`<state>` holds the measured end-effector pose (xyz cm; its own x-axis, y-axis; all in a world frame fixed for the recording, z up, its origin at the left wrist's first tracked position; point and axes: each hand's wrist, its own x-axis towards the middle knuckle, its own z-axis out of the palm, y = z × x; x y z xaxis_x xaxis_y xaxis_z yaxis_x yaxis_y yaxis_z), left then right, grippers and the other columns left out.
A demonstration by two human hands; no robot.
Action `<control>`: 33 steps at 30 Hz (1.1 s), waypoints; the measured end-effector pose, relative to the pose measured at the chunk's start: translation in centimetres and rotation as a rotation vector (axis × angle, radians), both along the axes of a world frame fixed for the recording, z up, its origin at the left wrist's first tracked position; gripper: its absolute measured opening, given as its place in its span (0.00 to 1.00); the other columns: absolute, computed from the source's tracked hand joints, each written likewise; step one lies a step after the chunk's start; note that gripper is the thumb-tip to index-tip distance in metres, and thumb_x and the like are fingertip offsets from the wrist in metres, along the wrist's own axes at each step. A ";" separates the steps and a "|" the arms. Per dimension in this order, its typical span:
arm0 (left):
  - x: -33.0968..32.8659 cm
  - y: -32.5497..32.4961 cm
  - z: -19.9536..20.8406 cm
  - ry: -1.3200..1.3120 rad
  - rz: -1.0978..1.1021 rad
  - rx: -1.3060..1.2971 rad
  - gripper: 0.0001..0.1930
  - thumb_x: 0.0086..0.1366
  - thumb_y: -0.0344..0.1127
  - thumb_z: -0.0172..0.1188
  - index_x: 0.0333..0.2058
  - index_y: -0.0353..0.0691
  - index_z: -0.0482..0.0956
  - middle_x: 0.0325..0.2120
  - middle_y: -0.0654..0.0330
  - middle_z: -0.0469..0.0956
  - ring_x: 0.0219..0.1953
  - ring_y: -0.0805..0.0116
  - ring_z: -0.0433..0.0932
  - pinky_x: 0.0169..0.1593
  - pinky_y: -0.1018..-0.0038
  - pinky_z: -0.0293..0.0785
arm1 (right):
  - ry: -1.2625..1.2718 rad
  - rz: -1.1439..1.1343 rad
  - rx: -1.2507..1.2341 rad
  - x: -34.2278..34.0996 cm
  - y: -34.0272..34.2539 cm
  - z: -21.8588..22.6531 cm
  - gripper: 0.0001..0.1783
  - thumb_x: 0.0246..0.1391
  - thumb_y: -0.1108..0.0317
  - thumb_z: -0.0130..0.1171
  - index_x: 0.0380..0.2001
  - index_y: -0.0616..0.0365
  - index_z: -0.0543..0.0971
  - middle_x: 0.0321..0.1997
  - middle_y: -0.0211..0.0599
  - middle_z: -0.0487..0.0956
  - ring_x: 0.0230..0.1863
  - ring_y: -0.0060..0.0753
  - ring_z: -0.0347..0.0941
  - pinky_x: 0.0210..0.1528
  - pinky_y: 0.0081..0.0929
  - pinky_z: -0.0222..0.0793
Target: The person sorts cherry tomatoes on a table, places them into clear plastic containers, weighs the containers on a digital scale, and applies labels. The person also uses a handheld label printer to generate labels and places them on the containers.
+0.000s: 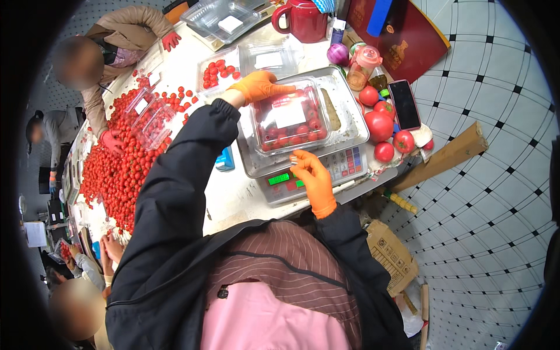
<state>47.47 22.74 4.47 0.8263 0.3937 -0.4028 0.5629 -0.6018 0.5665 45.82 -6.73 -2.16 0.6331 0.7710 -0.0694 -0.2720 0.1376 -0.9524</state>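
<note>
A clear plastic clamshell box (290,119) full of cherry tomatoes, with a white label on its lid, sits on the metal tray (349,125) of a digital scale. My left hand (262,87), in an orange glove, grips the box's far left edge, fingers partly hidden. Just off the box's near edge is my right hand (315,182), also gloved in orange. Its fingers are bent and apart, with nothing visible in them. Beneath the tray, the scale's green display (279,179) is lit and its keypad (344,162) shows.
A heap of cherry tomatoes (125,169) covers the table's left; a co-worker's red-gloved hand (112,142) touches it. Beyond my left hand lie open clear boxes (269,58). Large tomatoes (379,125), a phone (405,105), a red onion (338,54) and a red mug (307,20) flank the scale.
</note>
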 end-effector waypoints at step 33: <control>-29.3 -27.6 1.0 -1.586 0.612 -2.007 0.25 0.65 0.40 0.57 0.58 0.36 0.67 0.53 0.49 0.73 0.51 0.61 0.77 0.55 0.62 0.74 | -0.145 1.290 0.028 -1.6 6.3 7.5 0.25 0.63 0.56 0.49 0.59 0.55 0.63 0.55 0.36 0.72 0.51 0.35 0.72 0.52 0.37 0.71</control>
